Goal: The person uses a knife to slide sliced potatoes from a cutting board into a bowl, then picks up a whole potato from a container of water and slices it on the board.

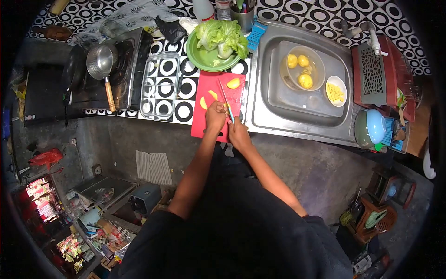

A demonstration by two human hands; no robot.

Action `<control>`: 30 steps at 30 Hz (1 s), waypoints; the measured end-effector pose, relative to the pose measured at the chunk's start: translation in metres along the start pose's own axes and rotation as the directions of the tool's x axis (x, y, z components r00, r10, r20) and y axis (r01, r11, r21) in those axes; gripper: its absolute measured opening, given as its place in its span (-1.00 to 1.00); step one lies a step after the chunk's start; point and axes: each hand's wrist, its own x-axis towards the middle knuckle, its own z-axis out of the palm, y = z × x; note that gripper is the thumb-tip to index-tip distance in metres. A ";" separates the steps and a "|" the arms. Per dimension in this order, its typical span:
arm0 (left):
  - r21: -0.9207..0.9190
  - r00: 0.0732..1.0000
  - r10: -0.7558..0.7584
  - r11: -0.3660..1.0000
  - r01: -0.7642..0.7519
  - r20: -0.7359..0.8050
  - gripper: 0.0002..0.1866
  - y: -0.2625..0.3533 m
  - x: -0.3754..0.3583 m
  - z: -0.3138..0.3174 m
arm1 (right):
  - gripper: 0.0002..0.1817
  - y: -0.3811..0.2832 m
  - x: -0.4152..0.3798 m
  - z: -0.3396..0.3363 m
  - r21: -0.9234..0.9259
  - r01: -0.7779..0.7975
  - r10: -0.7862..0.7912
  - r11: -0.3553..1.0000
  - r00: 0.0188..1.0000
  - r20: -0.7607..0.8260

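A red cutting board point(200, 126) lies at the counter's front edge. My right hand point(239, 134) is closed around the light blue handle of a knife point(223, 91), whose blade points away from me over the board. Beside it, my left hand point(215, 116) is closed, its fingertips pinching a small yellow potato piece point(226, 105) close to the blade. Two potato slices point(213, 95) rest left of the knife. A larger cut potato chunk point(233, 83) sits near the board's far right corner.
Behind the board stands a green bowl point(206, 63) with leafy greens. A glass dish point(146, 100) and a stove with a saucepan point(99, 63) are to the left. In the sink point(258, 100), a bowl point(285, 76) holds several potatoes; a white bowl point(343, 83) holds cut pieces.
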 end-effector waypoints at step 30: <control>0.205 0.979 0.128 0.966 -0.160 0.161 -0.90 0.006 -0.009 -0.011 | -0.71 0.000 -0.034 0.024 -0.124 0.008 -0.042 0.992 0.961 -0.274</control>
